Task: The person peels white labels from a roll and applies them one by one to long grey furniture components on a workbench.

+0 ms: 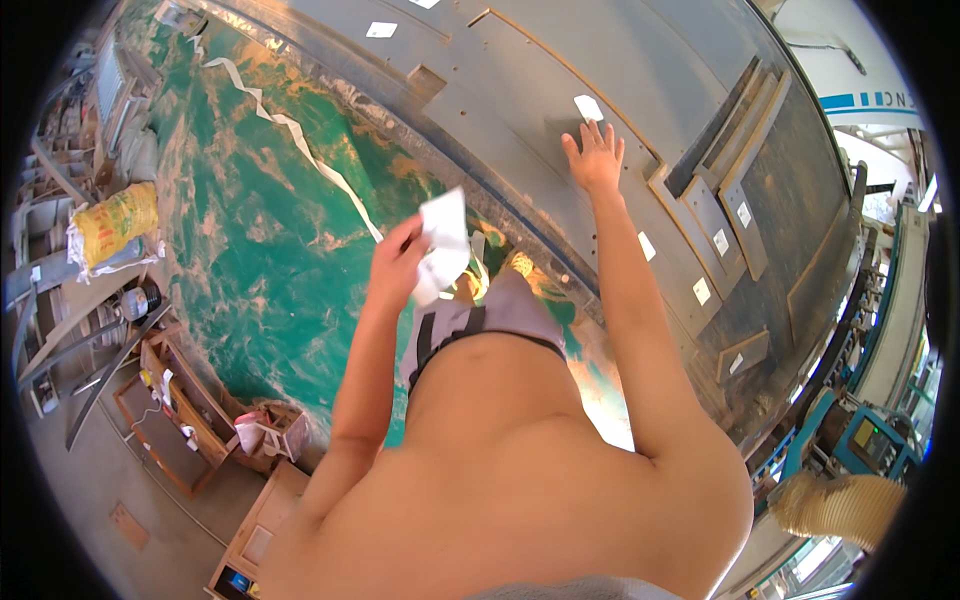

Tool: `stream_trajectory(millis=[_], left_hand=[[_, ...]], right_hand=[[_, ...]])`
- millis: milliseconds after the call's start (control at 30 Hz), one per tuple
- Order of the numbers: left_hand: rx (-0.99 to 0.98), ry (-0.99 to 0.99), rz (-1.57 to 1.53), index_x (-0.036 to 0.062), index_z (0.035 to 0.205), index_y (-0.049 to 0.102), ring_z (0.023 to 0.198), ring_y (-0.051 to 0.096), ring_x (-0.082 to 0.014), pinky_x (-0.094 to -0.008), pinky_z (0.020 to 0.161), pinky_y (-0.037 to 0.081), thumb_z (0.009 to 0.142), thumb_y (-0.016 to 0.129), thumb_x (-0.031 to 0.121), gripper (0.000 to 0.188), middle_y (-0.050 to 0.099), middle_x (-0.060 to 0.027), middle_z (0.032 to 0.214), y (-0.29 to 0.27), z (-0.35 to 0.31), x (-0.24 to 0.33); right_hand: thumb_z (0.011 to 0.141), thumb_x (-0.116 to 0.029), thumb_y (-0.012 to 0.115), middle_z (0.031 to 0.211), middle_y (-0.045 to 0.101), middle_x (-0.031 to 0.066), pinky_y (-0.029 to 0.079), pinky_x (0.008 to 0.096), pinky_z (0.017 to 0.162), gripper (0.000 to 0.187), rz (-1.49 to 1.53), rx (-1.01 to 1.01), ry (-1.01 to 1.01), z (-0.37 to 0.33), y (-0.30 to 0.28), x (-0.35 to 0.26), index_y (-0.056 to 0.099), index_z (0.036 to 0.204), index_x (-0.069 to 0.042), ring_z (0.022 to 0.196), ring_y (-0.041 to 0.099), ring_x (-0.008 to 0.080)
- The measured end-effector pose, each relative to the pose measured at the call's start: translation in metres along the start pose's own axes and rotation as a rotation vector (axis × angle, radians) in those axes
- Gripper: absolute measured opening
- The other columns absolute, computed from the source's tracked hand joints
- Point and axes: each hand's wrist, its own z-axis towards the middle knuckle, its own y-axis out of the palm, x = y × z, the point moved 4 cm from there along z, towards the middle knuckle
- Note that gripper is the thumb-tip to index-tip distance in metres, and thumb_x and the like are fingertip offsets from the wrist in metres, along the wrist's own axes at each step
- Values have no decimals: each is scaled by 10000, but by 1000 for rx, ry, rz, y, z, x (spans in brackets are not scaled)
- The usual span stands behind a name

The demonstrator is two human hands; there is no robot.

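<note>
My left hand (398, 262) is closed on a strip of white labels (445, 240), which hangs beside my waist over the green floor. Part of the strip is blurred. My right hand (597, 160) reaches out over the grey cut panel (530, 130), its fingers spread. Its fingertips are at the lower edge of a white label (588, 107) on that panel. Another white label (646, 246) lies on the board beside my right forearm. Smaller cut pieces to the right carry labels too, among them a narrow piece (742, 215).
A long pale strip (300, 150) trails across the dusty green floor (270, 220). At the left stand a yellow sack (115, 230) and wooden drawer boxes (185, 400). Blue machine parts (870, 440) and a ribbed hose (840, 508) are at the right.
</note>
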Motion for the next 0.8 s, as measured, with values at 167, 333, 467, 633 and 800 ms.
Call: stream_trajectory(millis=[167,333,467,633,800], left_hand=[[-118,138,-145,-10,1206,602,786,527,-70,-227,722,451,892,601,13,315,605,0,902,50,26,33],[-367,15,-248,13,1245,579,835,579,-100,-251,749,480,929,578,70,321,625,-36,941,87,25,18],[-450,-206,-460,-13,1207,568,850,617,-126,-275,749,502,965,556,220,336,651,-64,961,110,16,10],[-644,-249,-375,-25,1087,602,799,640,-166,-309,718,528,900,616,183,281,665,-86,939,152,1,12],[-524,-386,-296,-40,1019,617,828,668,-235,-372,731,551,839,575,45,203,659,-147,945,237,-29,9]], right_hand=[[965,-423,501,1297,570,132,383,406,1023,528,1038,-437,129,-89,-89,-68,476,1385,-104,1235,485,282],[971,-299,534,1276,568,81,414,322,974,492,1607,-484,127,-140,-129,-104,465,1398,-65,1128,537,195],[954,-231,554,1268,565,71,396,320,992,535,1885,-186,355,-146,-131,-79,406,1429,-34,1119,534,178],[901,-144,624,1308,533,56,430,361,974,619,1750,74,359,-153,-140,-14,362,1456,-60,1090,544,198],[880,-274,640,1097,663,145,508,401,822,505,895,14,415,-159,-155,90,516,1334,-92,995,638,310]])
